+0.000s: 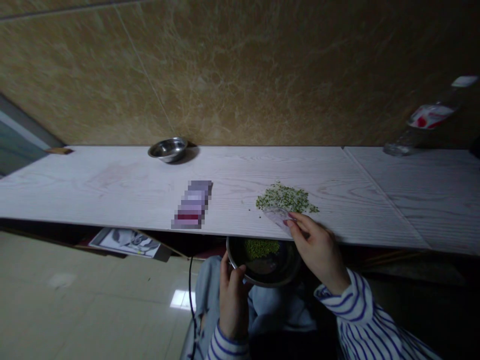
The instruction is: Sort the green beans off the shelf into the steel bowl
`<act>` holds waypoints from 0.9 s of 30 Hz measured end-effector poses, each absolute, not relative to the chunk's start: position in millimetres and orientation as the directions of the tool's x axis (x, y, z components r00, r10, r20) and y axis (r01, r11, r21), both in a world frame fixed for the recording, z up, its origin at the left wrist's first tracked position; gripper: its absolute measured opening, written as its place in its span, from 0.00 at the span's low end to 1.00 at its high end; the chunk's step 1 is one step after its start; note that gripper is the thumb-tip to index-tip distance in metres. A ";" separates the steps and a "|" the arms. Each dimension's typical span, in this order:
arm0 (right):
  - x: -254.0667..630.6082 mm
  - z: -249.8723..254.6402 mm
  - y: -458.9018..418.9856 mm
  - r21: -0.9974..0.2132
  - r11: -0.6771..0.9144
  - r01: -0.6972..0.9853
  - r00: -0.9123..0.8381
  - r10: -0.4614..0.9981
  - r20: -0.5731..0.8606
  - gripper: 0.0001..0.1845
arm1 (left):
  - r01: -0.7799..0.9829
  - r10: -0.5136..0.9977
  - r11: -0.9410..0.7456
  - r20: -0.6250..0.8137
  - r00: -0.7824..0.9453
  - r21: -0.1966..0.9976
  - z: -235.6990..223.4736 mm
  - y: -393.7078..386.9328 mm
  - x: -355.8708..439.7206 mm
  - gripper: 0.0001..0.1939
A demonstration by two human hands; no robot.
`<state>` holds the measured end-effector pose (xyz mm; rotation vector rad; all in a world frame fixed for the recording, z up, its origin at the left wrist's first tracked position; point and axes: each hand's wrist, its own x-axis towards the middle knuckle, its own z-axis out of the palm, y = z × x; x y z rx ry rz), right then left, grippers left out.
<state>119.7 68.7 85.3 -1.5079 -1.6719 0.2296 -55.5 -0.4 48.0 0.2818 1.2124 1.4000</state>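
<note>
- Spill risk: a loose pile of green grains [285, 197] lying near the front edge of the table [112, 185], so a careless sweep could send them past the dark metal bowl [288, 270] and onto the floor [75, 305].
- Further risk: a slackened grip tilting the bowl, with more grains [261, 248] inside sliding out.
- Right hand [318, 250] at lower right of frame, reaching up to the table edge, right fingers [300, 225] pinched shut on a clear plastic sheet [277, 218] against the pile.
- Left hand [232, 300] at bottom centre, raised upright, left fingers [227, 270] curled around the bowl's rim, holding it just below the edge.
</note>
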 end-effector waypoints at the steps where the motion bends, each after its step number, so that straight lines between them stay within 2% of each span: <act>1: 118.6 86.2 69.1 -0.633 0.266 0.727 0.082 0.882 0.465 0.14 | -0.589 0.839 0.245 -0.472 -0.269 0.770 48.6 -0.1 -55.3 0.33; 9: 109.7 87.6 74.6 -0.610 0.293 0.736 0.030 0.886 0.462 0.14 | -0.601 0.856 0.222 -0.448 -0.256 0.768 50.6 -0.9 -55.7 0.31; 19: 139.2 84.5 73.6 -0.627 0.216 0.749 0.141 0.872 0.469 0.14 | -0.609 0.851 0.231 -0.461 -0.252 0.758 44.3 -0.2 -60.0 0.32; 22: 129.8 88.1 74.6 -0.597 0.262 0.759 0.095 0.861 0.499 0.14 | -0.614 0.848 0.221 -0.460 -0.263 0.758 48.0 -0.2 -60.8 0.31; 27: 108.8 96.4 86.7 -0.481 0.377 0.792 -0.059 0.830 0.555 0.14 | -0.613 0.848 0.199 -0.448 -0.284 0.764 52.1 -1.8 -63.3 0.28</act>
